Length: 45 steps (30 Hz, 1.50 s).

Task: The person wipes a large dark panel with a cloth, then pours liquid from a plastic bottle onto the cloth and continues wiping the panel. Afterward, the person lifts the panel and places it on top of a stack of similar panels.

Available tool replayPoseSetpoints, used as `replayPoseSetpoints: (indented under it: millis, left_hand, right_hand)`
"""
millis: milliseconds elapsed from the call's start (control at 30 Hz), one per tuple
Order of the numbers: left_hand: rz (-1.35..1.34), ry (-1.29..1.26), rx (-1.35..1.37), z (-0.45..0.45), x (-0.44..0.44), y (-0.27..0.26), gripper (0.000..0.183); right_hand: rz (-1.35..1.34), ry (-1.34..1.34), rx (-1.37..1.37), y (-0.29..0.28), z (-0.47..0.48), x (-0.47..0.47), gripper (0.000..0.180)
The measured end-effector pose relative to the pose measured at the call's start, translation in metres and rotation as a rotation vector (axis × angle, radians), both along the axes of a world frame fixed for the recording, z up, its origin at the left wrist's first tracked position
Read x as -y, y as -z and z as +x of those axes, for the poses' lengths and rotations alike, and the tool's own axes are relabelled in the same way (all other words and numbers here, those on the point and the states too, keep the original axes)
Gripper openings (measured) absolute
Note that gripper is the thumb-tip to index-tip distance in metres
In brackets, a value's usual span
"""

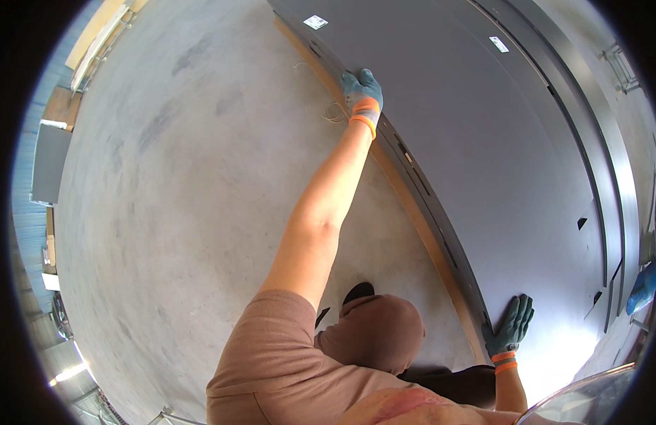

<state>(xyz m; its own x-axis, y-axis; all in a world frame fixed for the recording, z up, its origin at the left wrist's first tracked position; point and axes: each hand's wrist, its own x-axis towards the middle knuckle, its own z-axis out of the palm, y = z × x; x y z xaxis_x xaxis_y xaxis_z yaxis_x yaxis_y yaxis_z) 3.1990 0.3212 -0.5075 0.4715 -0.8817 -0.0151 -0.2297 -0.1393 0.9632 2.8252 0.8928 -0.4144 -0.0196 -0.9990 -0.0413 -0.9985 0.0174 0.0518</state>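
Before me lies a large dark grey panel [482,159], which looks like a metal door leaf with slots cut along its edge. My left hand [363,93], in a blue-grey work glove with an orange cuff, is bent over the panel's left edge, farther from my body. Nearer to me, my right hand [513,324] rests flat on the panel's top face, its thumb at the same edge and its fingers stretched out. What the left fingertips do under the edge is hidden.
More grey panels [609,138] lie under or beyond the right side. A wooden strip [407,196] runs below the left edge, with a loose cord [334,113] beside it on the concrete floor [200,186]. Racks and boards [51,162] line the left wall; a blue bag [644,289] is at right.
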Motion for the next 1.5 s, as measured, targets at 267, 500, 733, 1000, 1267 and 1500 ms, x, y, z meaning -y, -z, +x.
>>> replayPoseSetpoints:
  millis: [267,500,733,1000,1267,1500]
  left_hand:
    - [-0.031,-0.036,0.101,-0.007,-0.001,-0.002,0.071]
    - [-0.081,0.016,0.010,0.007,0.025,0.043,0.055]
    - [-0.201,-0.203,0.449,0.068,0.084,0.091,0.068]
    - [-0.238,-0.145,0.294,0.027,0.085,0.106,0.066]
    - [-0.260,-0.159,0.216,0.041,0.099,0.108,0.062]
    - [-0.315,0.006,0.102,0.014,0.019,0.082,0.073]
  right_hand:
    - [0.008,0.008,-0.002,0.001,0.001,-0.002,0.118]
    - [-0.007,-0.010,0.012,-0.002,0.003,0.002,0.108]
    - [-0.036,-0.037,0.054,0.006,0.002,0.018,0.109]
    - [-0.029,-0.007,0.022,-0.001,0.002,0.001,0.108]
    - [-0.054,-0.041,0.017,0.002,0.001,0.008,0.104]
    - [-0.048,-0.033,0.010,-0.003,0.004,0.004,0.103]
